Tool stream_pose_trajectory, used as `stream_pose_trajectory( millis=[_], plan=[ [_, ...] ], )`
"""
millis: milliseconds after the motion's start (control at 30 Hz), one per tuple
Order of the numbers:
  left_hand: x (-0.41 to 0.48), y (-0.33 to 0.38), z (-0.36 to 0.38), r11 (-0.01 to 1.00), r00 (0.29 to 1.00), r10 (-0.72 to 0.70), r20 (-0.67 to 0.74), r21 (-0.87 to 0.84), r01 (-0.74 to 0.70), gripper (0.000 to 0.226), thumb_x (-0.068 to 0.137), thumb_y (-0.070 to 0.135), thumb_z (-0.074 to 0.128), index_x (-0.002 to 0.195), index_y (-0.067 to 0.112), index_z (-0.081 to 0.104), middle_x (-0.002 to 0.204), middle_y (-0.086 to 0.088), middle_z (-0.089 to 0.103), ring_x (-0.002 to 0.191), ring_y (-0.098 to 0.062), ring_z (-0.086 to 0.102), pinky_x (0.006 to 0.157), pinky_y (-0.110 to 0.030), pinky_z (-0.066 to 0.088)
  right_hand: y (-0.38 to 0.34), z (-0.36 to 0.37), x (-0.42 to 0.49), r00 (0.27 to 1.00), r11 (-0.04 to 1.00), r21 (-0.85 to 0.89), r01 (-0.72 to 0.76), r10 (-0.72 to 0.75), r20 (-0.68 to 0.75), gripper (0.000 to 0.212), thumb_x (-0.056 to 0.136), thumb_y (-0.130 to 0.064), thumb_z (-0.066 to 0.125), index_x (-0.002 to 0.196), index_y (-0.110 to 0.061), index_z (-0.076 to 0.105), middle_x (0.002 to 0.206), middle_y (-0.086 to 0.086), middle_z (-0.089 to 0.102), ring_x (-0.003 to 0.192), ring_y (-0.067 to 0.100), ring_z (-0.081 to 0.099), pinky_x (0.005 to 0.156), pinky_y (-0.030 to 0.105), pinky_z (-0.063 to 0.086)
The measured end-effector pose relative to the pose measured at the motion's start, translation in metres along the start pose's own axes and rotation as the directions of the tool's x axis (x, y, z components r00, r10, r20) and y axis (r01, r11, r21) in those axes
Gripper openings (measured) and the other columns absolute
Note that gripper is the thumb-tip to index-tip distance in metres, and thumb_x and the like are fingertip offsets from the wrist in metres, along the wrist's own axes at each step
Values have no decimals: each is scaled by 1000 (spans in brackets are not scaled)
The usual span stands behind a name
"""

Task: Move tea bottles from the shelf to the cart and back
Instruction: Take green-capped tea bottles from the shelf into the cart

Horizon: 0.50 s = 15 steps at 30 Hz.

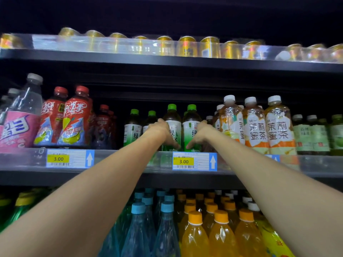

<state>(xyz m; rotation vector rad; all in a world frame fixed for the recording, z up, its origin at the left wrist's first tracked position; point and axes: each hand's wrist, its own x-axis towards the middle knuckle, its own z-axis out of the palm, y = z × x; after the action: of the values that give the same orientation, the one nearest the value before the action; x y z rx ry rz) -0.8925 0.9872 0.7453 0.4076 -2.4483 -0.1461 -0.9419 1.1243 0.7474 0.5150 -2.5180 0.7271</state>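
Two green-capped tea bottles stand side by side at the front of the middle shelf. My left hand grips the left bottle from its left side, the thumb running down its label. My right hand grips the right bottle from its right side. Both bottles are upright, with their bases behind the clear shelf lip. Two more green-capped tea bottles stand further back to the left. No cart is in view.
Red-capped drinks stand to the left and white-capped jasmine tea bottles to the right on the same shelf. Gold cans line the shelf above. Blue and orange bottles fill the shelf below. A price tag hangs under the held bottles.
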Motion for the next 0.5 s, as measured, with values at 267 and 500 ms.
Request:
stream_pose_trajectory(
  millis=[267,500],
  plan=[
    [-21,-16,-20,990,990,66,-125,134,-49,99,74,66,74,142,6,36,130,-12,57,119,-33,57,90,-41,50,-5,-9,-22,993,997,-70,17,-25,-119,87,80,-23,81,147,3,31,133,21,54,119,36,57,86,39,53],
    [-46,-36,-40,908,921,274,-276,390,-153,76,86,63,63,138,12,41,128,-12,57,115,-33,58,76,-36,37,-18,-19,-61,913,914,-379,141,-268,-307,62,83,-17,70,136,-8,40,137,15,42,128,33,41,94,42,45]
  ],
)
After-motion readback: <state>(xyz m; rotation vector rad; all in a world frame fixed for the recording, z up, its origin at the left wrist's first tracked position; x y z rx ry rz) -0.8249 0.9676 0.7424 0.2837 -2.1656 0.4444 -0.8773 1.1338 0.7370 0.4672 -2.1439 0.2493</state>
